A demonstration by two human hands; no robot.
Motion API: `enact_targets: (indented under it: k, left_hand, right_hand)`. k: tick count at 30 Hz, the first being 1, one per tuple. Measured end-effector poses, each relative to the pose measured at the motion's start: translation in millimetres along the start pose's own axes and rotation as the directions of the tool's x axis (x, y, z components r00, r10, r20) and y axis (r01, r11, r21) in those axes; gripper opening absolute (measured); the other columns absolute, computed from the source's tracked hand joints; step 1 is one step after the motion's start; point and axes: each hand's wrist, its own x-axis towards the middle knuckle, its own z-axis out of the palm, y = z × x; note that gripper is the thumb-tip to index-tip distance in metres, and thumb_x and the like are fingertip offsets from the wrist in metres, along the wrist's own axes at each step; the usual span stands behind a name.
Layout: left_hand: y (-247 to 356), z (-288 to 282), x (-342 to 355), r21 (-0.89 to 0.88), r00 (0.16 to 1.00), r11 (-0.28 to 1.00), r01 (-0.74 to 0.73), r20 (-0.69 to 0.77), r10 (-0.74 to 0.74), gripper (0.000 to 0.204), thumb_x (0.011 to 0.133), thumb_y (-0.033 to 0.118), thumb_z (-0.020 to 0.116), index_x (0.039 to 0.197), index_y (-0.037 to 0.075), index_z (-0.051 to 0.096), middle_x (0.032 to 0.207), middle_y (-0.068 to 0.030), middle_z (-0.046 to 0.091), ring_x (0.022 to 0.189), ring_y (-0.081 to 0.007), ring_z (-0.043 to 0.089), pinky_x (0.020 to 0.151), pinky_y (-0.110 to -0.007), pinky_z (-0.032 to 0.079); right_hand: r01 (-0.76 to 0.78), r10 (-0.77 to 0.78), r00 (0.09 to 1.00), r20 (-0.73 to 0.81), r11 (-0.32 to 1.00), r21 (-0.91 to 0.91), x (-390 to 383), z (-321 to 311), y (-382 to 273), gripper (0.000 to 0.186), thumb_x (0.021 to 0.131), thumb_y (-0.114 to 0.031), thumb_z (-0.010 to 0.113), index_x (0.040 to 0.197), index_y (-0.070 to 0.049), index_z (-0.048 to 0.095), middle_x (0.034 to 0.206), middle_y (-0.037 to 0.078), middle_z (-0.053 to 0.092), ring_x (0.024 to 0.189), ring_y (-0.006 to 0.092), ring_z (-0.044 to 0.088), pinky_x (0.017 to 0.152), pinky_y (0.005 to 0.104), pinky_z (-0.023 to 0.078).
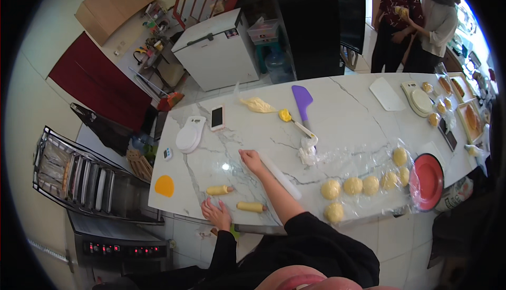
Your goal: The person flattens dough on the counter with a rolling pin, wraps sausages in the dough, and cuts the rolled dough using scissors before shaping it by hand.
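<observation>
On the marble counter (348, 110), my left hand (216, 214) rests with fingers apart, just below a rolled dough piece with a filling poking from one end (216, 190). A second roll (249, 206) lies to its right. My right hand (251, 160) is farther forward, fingers curled; whether they hold anything is too small to tell. Alongside that arm lies a white rolling pin (282, 179). Several dough balls (353, 185) sit on plastic sheeting at the right. Beyond my hands are a piping bag (255, 105), a spoon with yellow paste (285, 115) and a purple spatula (302, 97).
A scale (187, 138), phone (217, 118) and orange scraper (164, 185) are at left; a red plate (428, 180), second scale (420, 103) and trays (470, 124) at right. An oven (118, 248) stands left below. Two people (392, 26) stand beyond the counter.
</observation>
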Motion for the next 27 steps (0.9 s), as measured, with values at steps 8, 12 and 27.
enact_targets:
  k: [8,12,27]
  left_hand:
    - [-3,1,4,0.03,0.998,0.997,0.069,-0.014,-0.069,0.042,0.08,0.031,0.047,0.113,0.007,0.038,0.116,-0.0146,0.035,0.112,-0.03,0.031,0.095,-0.045,0.02]
    - [3,2,2,0.032,0.997,0.998,0.063,-0.054,-0.061,0.042,0.08,0.032,0.047,0.113,0.008,0.039,0.116,-0.0139,0.036,0.111,-0.0287,0.033,0.095,-0.044,0.021]
    - [5,-2,1,-0.009,0.99,0.996,0.084,-0.109,-0.085,0.041,0.074,0.029,0.053,0.109,0.011,0.043,0.114,-0.012,0.039,0.111,-0.0282,0.034,0.093,-0.046,0.024]
  right_hand:
    - [0.144,0.192,0.902,0.387,0.711,-0.688,-81,-10,-47,0.041,0.075,-0.044,0.055,0.094,-0.008,0.058,0.083,0.009,0.06,0.087,0.027,0.053,0.075,0.0342,0.041]
    - [0.344,-0.001,0.917,0.4,0.511,-0.787,-133,-29,-53,0.042,0.072,-0.043,0.058,0.097,-0.009,0.058,0.091,0.007,0.059,0.098,0.0248,0.048,0.086,0.0341,0.034]
    - [0.413,-0.171,0.903,0.394,0.598,-0.687,-160,-33,-58,0.03,0.061,-0.029,0.07,0.086,-0.014,0.062,0.084,0.0,0.059,0.09,0.0187,0.049,0.084,0.0321,0.032]
